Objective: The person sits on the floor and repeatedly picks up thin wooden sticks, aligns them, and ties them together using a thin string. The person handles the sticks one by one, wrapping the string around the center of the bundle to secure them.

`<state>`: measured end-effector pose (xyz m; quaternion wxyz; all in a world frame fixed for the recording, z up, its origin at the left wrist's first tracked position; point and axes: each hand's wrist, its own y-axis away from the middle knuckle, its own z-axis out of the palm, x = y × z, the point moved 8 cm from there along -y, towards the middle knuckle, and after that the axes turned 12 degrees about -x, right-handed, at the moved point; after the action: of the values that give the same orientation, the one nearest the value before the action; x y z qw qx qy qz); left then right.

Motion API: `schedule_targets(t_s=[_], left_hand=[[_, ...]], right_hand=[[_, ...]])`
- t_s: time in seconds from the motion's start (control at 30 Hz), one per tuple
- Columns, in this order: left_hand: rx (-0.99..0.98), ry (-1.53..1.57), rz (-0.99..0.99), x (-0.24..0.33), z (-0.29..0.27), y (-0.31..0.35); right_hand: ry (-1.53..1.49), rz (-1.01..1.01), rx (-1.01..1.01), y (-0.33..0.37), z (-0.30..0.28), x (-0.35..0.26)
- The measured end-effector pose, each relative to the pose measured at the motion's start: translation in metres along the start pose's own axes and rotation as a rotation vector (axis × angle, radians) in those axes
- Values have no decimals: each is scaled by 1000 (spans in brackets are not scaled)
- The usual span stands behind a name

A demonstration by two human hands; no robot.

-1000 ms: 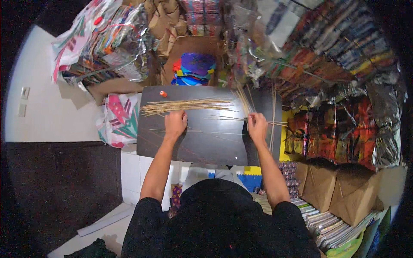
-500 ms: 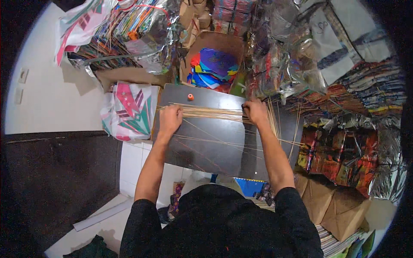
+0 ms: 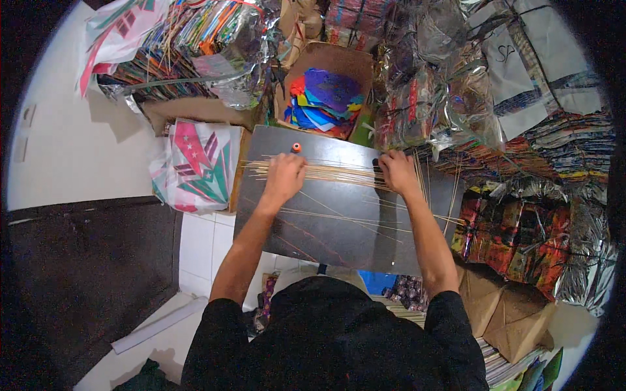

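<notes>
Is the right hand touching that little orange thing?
Apart: the head view shows dark tabletop between the right hand and the little orange thing.

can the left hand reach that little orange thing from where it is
Probably yes: the small orange object sits just beyond the left hand on the dark table, and nothing visible stands between them. The hand is over thin sticks, which it may have to leave.

"where's that camera looking from?"
"the person's head, the left of two side by side, aimed down over the black shirt (image 3: 339, 332) at the desk (image 3: 352, 253)."
"close?"
"fairly near: the left hand (image 3: 285, 177) and right hand (image 3: 399, 173) sit mid-view."
"and wide?"
"very, a fisheye: it takes in the pale wall (image 3: 59, 156) at left and wrapped bundles (image 3: 548, 228) at right, bending toward the rim."
</notes>
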<state>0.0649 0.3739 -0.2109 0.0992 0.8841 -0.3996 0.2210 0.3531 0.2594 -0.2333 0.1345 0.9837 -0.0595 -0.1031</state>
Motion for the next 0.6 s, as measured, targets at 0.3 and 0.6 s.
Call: schedule_targets(t_s=[0.3,0.6], left_hand=[[60,-85,260,74,-5,-2],[36,91,199,64,-67,33]], right_hand=[[-156,-98,133,52,-57,-13],[-255,1,301,126,-89,-3]])
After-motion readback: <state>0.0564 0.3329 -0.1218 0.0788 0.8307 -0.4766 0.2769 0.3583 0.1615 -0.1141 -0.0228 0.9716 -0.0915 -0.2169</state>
